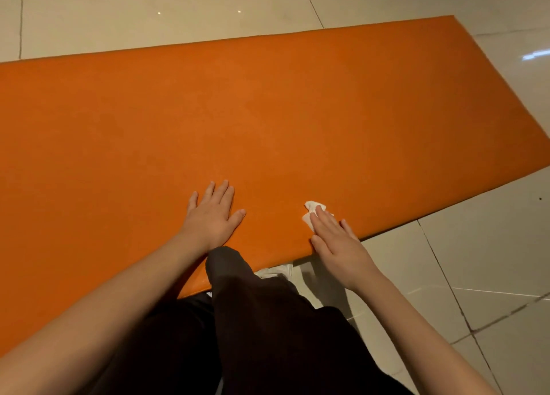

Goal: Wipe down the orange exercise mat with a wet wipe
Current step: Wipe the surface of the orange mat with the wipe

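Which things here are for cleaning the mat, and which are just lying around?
For the job: orange mat; wet wipe; right hand, pressing the wipe flat on the mat; left hand, resting flat on the mat.
Just there: tiled floor; dark trouser leg; white thing beside the knee, too hidden to name.

Wipe (pixel 312 213) on mat (pixel 268 112) (near edge), under right hand (pixel 336 240).

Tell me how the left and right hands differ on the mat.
The left hand lies bare on the orange mat; the right hand presses a white wet wipe under its fingertips. The left hand's fingers are spread, the right hand's close together. The right hand sits nearer the mat's edge than the left hand. Both are flat, palm down.
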`<state>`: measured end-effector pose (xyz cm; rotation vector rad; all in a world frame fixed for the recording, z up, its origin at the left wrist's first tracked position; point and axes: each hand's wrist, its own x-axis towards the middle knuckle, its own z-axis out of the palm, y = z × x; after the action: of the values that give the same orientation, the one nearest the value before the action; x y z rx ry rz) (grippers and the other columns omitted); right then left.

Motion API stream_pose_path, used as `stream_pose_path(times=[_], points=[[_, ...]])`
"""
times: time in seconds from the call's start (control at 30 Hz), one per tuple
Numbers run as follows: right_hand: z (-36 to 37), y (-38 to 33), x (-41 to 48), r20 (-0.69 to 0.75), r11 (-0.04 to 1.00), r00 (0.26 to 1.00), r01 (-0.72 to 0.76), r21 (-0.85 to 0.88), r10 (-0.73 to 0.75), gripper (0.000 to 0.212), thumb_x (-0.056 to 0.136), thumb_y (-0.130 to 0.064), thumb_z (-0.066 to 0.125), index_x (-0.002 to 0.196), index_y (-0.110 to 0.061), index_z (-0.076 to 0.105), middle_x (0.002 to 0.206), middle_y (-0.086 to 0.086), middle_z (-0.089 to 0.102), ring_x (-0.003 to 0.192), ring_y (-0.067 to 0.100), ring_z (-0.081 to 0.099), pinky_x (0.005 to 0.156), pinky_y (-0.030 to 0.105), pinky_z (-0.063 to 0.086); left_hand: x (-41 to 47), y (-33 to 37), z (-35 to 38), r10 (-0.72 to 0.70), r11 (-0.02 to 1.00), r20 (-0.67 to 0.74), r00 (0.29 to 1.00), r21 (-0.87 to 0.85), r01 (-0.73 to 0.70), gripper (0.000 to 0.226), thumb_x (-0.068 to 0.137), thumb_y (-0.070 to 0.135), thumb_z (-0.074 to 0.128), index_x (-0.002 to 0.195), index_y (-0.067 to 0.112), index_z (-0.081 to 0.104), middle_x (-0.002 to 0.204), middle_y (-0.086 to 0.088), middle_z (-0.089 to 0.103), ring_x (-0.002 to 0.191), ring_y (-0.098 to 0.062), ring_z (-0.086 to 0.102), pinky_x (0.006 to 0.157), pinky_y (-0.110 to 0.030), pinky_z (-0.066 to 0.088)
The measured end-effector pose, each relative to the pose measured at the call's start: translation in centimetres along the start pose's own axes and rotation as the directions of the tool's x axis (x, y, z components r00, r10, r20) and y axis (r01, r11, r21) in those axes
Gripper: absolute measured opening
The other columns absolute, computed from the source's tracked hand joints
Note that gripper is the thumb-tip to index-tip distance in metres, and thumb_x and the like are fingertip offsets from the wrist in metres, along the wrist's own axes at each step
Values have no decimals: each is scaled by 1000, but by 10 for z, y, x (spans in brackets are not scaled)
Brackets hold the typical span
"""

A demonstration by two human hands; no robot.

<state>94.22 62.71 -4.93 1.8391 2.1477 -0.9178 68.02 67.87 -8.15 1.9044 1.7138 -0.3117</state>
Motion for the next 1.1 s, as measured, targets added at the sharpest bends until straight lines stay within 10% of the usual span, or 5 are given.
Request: stream_pose_path(times=[0.6,0.83,1.1], points=[[-32,-10,20,207,985,963,167,41,-172,50,107,-33,24,155,-28,11,161,-14,-2,147,0,-7,119,26,-10,26,0,-13,-48,997,-16,999,-68,47,68,103,54,21,158,17,5,165,0,-6,151,-19,-8,121,-46,-2],[-32,-7,64,70,1000,998,14,-20,-12,54,107,-38,20,157,-23,5,163,-6,-7,149,8,-9,120,32,-10,30,2,0,-66,997,-148,987,-61,57,66,103,52,19,158,17,6,165,2,-5,151,-16,-9,121,-46,-5],[-37,-16,80,112,977,983,163,-135,-148,55,107,-40,20,157,-24,6,163,-7,-6,149,7,-7,120,31,-10,30,4,1,-77,996,-181,981,-55,68,65,103,50,21,157,17,8,165,2,-2,151,-16,-9,120,-44,-6]])
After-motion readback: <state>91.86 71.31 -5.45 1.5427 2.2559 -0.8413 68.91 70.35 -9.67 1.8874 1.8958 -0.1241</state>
